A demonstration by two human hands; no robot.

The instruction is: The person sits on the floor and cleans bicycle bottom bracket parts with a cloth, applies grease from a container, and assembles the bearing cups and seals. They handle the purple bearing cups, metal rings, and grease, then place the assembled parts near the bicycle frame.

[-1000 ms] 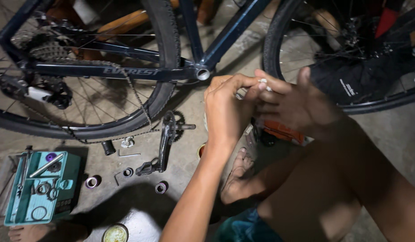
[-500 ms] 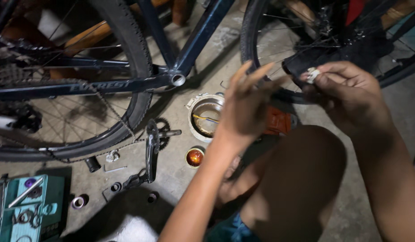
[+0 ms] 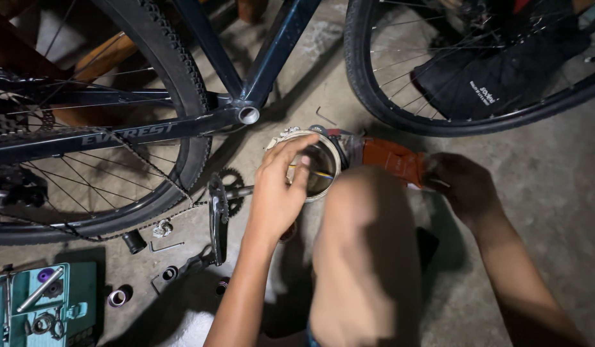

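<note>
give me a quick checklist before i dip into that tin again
1. Left hand at the round tin, fingers over its rim: ok
2. Tin open, no lid on it: ok
3. What is inside the tin: cannot tell
4. Right hand beside the orange tool, grip on it: cannot tell
5. Crank arm lies on the floor, apart from the tin: ok
6. Bare bottom bracket shell on the bike frame: ok

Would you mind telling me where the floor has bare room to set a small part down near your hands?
Bare concrete lies right of the right hand, below the front wheel. A smaller patch sits between the frame shell and that wheel. It is crowded left of the left hand: crank arm, loose chain, small parts and teal tool case.
</note>
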